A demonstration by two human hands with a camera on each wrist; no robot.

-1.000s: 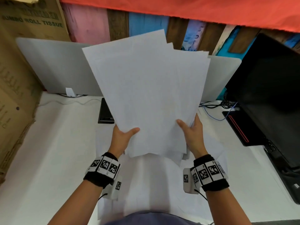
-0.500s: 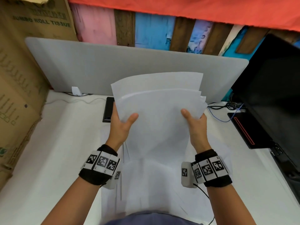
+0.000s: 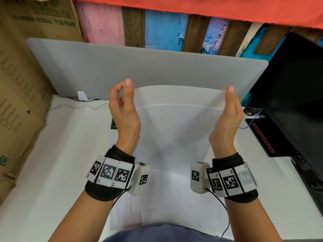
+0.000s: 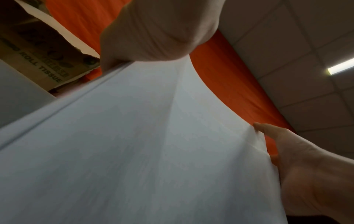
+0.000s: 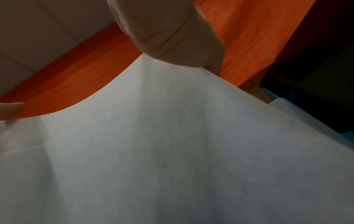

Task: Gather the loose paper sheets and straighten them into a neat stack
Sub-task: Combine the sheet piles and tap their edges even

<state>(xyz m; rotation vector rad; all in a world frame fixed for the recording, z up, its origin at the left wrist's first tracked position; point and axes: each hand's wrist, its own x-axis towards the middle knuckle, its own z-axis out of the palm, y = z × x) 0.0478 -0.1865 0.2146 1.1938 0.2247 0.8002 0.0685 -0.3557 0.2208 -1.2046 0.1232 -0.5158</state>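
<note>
Going left to right in the head view: the left hand [image 3: 124, 109] is sitting at centre-left of the frame, thumb and fingers pinching the left edge of the sheets [image 3: 174, 123]. The left wrist view is showing that pinch pretty clearly, fingers curled onto the paper edge. The sheets themselves are filling the middle, standing upright between the two palms with the bottom edge apparently down on the desk [image 3: 52, 154], though the contact itself is hidden. At centre-right the right hand [image 3: 227, 117] is pressing flat against the right edge with its fingers mostly straight, thumb tip up at the top corner.

This looks to me like the squaring-up step. To do it well I'd be keeping the grip loose so the sheets can slide, tapping the bottom edge down, then turning the stack and tapping a side.

The paper is plain white, thin, and bowing a bit across the top. One sheet edge is showing as a line lower than the top one, so it's not flush yet. More sheets are lying flat on the desk in the lower middle, still needing gathering.
</note>
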